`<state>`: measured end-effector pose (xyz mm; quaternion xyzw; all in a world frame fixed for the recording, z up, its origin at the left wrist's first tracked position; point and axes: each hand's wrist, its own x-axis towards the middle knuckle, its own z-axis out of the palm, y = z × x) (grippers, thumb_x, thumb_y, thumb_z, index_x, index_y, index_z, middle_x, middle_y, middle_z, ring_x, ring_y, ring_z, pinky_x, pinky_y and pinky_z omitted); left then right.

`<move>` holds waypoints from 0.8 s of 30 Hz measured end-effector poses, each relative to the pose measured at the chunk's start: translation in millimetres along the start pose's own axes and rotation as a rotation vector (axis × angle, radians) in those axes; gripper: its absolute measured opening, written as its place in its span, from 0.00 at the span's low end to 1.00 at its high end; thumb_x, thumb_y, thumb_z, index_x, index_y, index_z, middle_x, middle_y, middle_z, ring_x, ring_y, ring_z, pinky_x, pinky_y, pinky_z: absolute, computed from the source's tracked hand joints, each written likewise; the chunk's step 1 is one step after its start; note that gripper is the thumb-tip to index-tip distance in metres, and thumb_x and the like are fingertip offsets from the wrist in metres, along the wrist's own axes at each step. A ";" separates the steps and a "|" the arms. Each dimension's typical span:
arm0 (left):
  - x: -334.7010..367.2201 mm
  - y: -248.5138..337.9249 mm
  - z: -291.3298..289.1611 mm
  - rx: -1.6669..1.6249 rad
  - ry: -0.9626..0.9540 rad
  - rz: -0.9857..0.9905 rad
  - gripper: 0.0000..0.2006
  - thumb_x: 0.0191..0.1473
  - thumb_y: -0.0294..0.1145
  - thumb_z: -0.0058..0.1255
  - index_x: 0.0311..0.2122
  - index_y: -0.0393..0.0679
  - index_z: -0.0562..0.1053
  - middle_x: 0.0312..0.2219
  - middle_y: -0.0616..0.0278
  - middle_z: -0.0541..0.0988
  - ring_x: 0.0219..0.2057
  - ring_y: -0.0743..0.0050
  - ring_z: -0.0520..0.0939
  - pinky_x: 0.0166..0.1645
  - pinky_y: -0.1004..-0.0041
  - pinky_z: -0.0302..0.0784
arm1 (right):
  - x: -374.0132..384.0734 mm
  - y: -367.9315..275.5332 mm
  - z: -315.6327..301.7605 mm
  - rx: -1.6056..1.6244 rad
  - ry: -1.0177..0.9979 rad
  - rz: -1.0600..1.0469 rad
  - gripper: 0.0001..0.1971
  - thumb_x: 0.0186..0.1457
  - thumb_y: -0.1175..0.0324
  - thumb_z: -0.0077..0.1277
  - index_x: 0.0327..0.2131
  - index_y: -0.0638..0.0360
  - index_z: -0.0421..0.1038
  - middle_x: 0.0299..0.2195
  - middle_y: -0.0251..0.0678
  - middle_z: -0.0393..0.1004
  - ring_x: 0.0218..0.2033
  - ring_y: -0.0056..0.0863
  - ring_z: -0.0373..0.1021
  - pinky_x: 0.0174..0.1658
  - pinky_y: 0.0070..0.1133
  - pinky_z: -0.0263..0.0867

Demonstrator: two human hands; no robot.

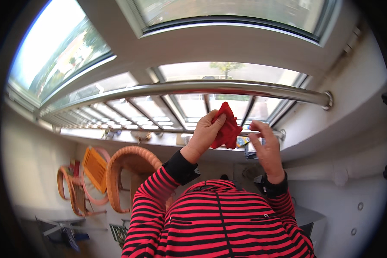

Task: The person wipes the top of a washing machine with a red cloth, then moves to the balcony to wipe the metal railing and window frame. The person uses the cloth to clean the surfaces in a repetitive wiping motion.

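In my left hand is a crumpled red cloth, pinched between thumb and fingers. It hangs in front of the railing bars, below the shiny metal handrail. My right hand is raised just to the right of the cloth, apart from it. Its thumb and bent index finger have a gap between them. A tiny bluish spot shows by the index fingertip; whether it is on the finger or behind it I cannot tell.
Large windows rise beyond the railing. Small packages and other items lie along the sill behind my hands. At the left stand a wicker chair and an orange folding chair. A white pipe runs along the right wall.
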<state>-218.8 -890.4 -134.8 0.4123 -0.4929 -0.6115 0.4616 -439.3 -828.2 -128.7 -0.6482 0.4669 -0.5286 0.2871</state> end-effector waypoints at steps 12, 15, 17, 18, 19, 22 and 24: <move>-171.2 -72.4 -136.1 -0.217 0.336 -0.120 0.20 0.74 0.45 0.48 0.58 0.41 0.75 0.44 0.69 0.82 0.44 0.84 0.81 0.47 0.76 0.80 | -20.0 5.8 169.5 0.526 -0.793 0.553 0.09 0.63 0.76 0.60 0.46 0.61 0.74 0.38 0.27 0.79 0.39 0.13 0.74 0.44 0.14 0.70; -214.0 -71.8 -154.9 -0.462 0.346 -0.321 0.29 0.73 0.57 0.44 0.66 0.44 0.66 0.56 0.62 0.78 0.54 0.74 0.81 0.55 0.71 0.80 | -31.0 -3.1 207.3 0.632 -0.843 0.559 0.05 0.66 0.73 0.58 0.43 0.60 0.73 0.36 0.25 0.77 0.37 0.12 0.72 0.41 0.13 0.68; -234.6 -72.0 -162.4 -0.504 0.315 -0.192 0.34 0.71 0.62 0.43 0.67 0.43 0.64 0.57 0.59 0.76 0.58 0.71 0.78 0.61 0.66 0.76 | -37.0 -2.9 233.2 0.546 -0.892 0.544 0.05 0.68 0.69 0.55 0.40 0.60 0.72 0.32 0.24 0.73 0.34 0.11 0.69 0.38 0.14 0.66; -244.0 -72.8 -166.0 -0.544 0.281 -0.098 0.36 0.70 0.65 0.43 0.67 0.43 0.63 0.58 0.58 0.75 0.59 0.70 0.76 0.64 0.64 0.74 | -42.2 -2.0 245.7 0.412 -0.947 0.567 0.07 0.67 0.68 0.56 0.38 0.60 0.70 0.31 0.23 0.71 0.33 0.11 0.68 0.36 0.15 0.65; -250.0 -72.9 -172.6 -0.653 0.302 -0.084 0.36 0.68 0.57 0.53 0.69 0.42 0.61 0.60 0.54 0.73 0.62 0.67 0.74 0.67 0.64 0.70 | -47.8 -2.1 251.0 0.389 -1.018 0.572 0.06 0.67 0.68 0.55 0.39 0.60 0.71 0.32 0.23 0.71 0.34 0.12 0.67 0.37 0.15 0.65; -278.7 -75.8 -187.4 -0.413 0.406 -0.191 0.42 0.63 0.42 0.65 0.74 0.45 0.53 0.63 0.53 0.70 0.65 0.64 0.72 0.71 0.63 0.67 | -70.1 -1.2 267.6 0.351 -1.144 0.696 0.08 0.68 0.65 0.55 0.40 0.59 0.73 0.34 0.23 0.73 0.36 0.12 0.67 0.39 0.15 0.65; -290.5 -82.1 -197.6 -0.487 0.355 -0.229 0.46 0.58 0.32 0.70 0.74 0.46 0.53 0.66 0.51 0.66 0.68 0.60 0.67 0.73 0.63 0.62 | -81.5 1.9 277.3 0.425 -1.138 0.683 0.08 0.68 0.65 0.56 0.42 0.59 0.74 0.36 0.24 0.75 0.37 0.12 0.68 0.41 0.15 0.65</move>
